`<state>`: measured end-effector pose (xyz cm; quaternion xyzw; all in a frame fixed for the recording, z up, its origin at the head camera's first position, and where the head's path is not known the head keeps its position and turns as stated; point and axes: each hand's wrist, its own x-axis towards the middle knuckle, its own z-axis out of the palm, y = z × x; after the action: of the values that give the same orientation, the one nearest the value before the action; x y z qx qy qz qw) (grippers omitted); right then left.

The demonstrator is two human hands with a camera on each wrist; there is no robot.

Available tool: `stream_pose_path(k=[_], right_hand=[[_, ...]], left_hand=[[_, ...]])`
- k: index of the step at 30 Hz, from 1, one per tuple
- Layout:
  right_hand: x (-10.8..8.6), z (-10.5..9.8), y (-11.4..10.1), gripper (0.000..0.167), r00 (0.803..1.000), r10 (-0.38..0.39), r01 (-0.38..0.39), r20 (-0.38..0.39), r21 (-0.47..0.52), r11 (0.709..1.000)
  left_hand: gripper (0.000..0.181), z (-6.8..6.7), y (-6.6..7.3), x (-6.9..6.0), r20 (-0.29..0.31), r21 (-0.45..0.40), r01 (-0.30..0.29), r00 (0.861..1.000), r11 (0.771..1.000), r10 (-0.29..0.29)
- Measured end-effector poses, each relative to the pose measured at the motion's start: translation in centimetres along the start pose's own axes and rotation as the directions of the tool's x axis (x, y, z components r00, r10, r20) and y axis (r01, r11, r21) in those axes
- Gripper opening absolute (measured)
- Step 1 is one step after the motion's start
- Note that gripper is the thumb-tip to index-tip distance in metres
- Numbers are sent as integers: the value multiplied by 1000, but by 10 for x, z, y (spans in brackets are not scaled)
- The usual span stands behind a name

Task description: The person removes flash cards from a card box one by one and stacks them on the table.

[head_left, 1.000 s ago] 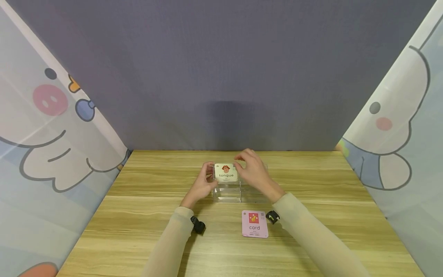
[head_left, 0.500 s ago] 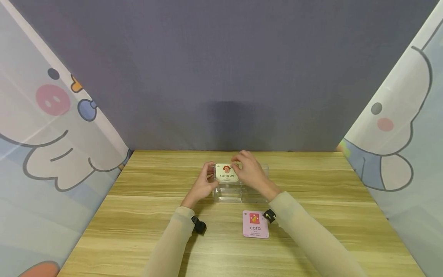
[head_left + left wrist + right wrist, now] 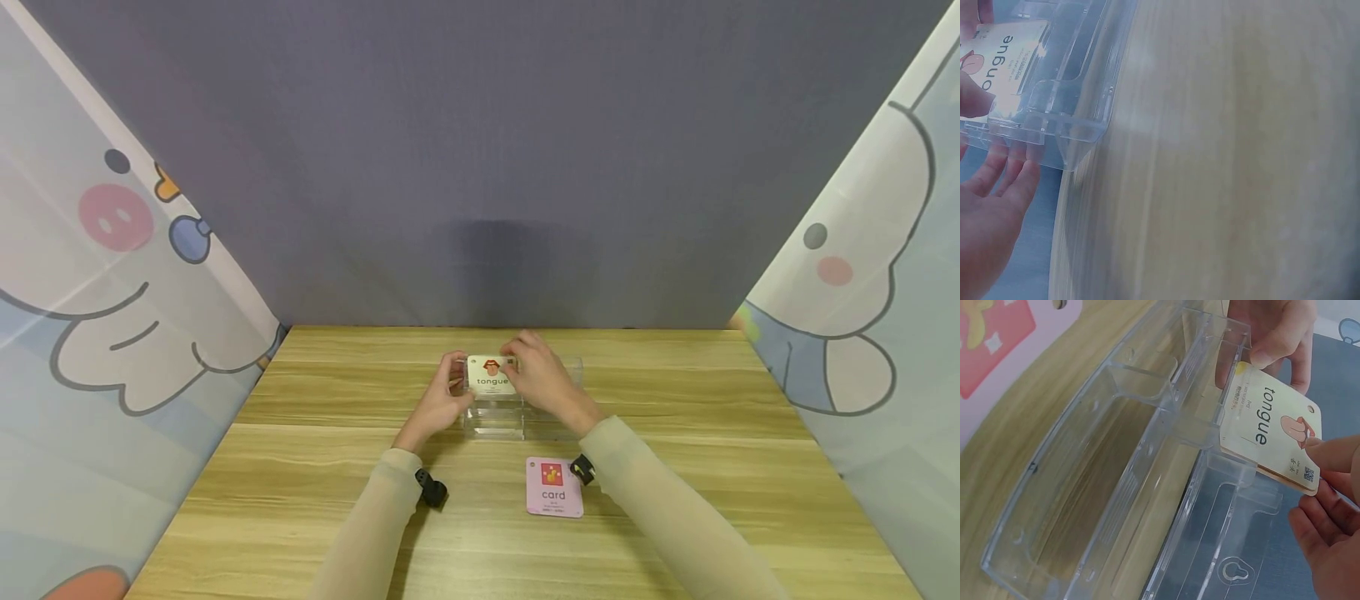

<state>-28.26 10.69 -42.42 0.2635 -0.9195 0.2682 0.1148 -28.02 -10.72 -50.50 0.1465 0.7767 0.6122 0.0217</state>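
A clear plastic holder [image 3: 495, 423] with several compartments stands on the table, and a pale yellow "tongue" card [image 3: 486, 385] is in its upper left compartment. My left hand [image 3: 437, 405] grips the holder's left end, the thumb at the front and the fingers around the side. In the right wrist view my right hand [image 3: 1338, 519] pinches the outer edge of the tongue card [image 3: 1272, 428], thumb on its face and fingers behind. More than one card edge shows there. The other compartments of the holder [image 3: 1110, 481] hold no cards.
A pink "card" card [image 3: 553, 492] lies face up on the wooden table [image 3: 315, 500], in front of the holder and beside the right wrist's black camera. Behind the table rises a dark grey panel [image 3: 495, 167], with cartoon-printed curtains [image 3: 67, 350] at both sides.
My right hand has shifted slightly left along the tongue card, from its right edge onto its upper right part. The left hand keeps its grip on the holder.
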Motion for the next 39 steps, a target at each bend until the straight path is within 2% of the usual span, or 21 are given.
stream_pose_path(k=[4,15,21,22,28,32,39], right_hand=[[1,2,1,24,1000,-14,14,-8,-17,1000],[2,5,3,23,1000,14,-14,1,-2,1000],[1,6,2,18,999,33,-33,-9,11,999],[1,6,2,18,999,34,-33,-11,14,999],[2,4,-1,16,999,40,-39,-11,31,999],[3,3,-2,15,999,46,-45,-13,32,998],[4,2,-2,13,998,61,-60,-16,44,997]], left_hand=[[69,0,0,0,-4,5,-10,1000,1000,10],[69,1,2,-1,-2,4,-2,1000,1000,2],[67,-1,33,-11,37,-4,3,999,1000,-3],[66,-2,34,-12,44,-5,1,999,1000,-1],[71,-1,4,-1,38,18,21,999,1000,-21],[71,-1,0,-1,13,7,6,1000,1000,-6],[69,0,2,-1,-7,25,-7,1000,1000,7]])
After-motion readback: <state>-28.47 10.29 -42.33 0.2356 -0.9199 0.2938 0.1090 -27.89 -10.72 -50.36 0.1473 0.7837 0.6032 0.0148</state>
